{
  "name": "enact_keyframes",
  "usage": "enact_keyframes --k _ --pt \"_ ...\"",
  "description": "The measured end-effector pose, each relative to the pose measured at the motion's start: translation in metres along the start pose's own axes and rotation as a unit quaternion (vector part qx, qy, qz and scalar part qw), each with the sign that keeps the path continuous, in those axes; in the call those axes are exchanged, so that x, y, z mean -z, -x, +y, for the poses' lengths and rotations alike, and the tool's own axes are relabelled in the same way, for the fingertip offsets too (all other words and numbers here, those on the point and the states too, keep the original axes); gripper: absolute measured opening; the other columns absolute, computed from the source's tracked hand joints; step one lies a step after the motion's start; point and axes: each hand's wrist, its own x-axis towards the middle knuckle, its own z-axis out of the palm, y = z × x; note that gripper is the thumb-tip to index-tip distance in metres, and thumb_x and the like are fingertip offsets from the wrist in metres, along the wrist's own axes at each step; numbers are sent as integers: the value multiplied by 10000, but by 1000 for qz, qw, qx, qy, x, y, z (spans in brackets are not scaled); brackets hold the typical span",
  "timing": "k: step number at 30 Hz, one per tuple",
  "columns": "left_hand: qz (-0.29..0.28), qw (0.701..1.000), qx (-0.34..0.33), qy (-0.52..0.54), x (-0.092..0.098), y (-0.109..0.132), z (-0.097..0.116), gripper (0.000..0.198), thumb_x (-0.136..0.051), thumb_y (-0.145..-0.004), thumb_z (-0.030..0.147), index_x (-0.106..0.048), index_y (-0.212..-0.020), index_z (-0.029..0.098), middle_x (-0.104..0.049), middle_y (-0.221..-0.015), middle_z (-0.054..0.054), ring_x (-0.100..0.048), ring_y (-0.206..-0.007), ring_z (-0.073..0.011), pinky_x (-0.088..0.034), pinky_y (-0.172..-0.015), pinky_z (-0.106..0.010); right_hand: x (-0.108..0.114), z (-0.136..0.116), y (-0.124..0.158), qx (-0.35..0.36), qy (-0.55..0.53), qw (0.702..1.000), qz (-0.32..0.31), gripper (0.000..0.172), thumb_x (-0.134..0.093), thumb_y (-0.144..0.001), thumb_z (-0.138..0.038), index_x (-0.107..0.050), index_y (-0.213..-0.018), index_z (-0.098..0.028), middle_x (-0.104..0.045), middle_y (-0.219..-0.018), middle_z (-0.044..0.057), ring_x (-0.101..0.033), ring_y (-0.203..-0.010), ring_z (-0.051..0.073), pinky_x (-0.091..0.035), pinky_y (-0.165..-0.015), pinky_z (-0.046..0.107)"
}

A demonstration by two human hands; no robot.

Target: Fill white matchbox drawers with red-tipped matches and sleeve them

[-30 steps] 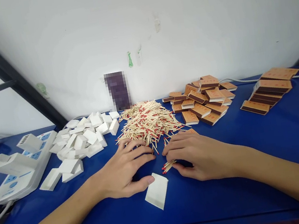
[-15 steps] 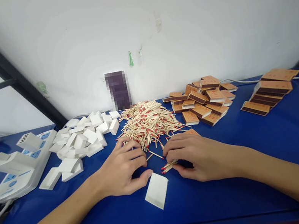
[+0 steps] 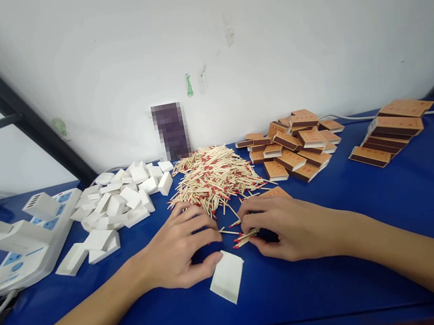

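Observation:
My right hand pinches a few red-tipped matches between thumb and fingers, their heads pointing left. My left hand lies on the table with fingers curved and apart from the thumb, holding nothing that I can see. Its thumb is at the upper left edge of a white matchbox tray. Between the two hands lie loose matches. A large heap of matches rises just beyond my fingertips. Partly hidden behind my right hand is an orange matchbox sleeve.
White trays are piled at the left, beside a power strip with plugged-in chargers. Orange matchbox sleeves form a pile right of the matches, and more sleeves lean together farther right. A blurred dark panel stands against the wall.
My left hand's fingers have shifted slightly right, over the loose matches. My right hand has barely moved and keeps its matches. A loose match between the hands has turned.

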Motion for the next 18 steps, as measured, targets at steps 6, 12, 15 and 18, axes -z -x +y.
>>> enact_keyframes --k 6,12,15,18 --pt "-41 999 16 -3 0 2 -2 313 -569 -926 334 -648 -1193 193 -662 -1204 -104 -535 -1136 -290 -373 -1012 -481 -1 -1 2 -11 25 999 19 92 -594 -850 -145 -674 -871 -185 -645 -1186 92 -639 -966 207 -494 -803 342" --pt "-44 999 -4 8 0 2 -3 327 -570 -930 322 -640 -1220 187 -686 -1212 -99 -535 -1181 -295 -360 -1045 -470 0 -1 0 7 28 999 25 177 -592 -842 -127 -690 -971 -199 -691 -1193 77 -631 -1076 237 -467 -945 411" --pt "-47 999 -13 14 0 2 -3 322 -574 -925 315 -644 -1207 176 -687 -1219 -103 -544 -1189 -289 -361 -1051 -459 1 0 -2 22 6 1000 16 183 -586 -833 -93 -684 -951 -192 -718 -1060 67 -647 -1000 212 -475 -917 376" --pt "-46 999 -16 13 -1 2 -3 316 -567 -930 308 -640 -1209 180 -699 -1214 -100 -552 -1201 -291 -351 -1059 -462 1 0 -2 19 -3 1000 10 170 -589 -831 -88 -681 -935 -186 -706 -1013 70 -642 -952 204 -481 -883 360"
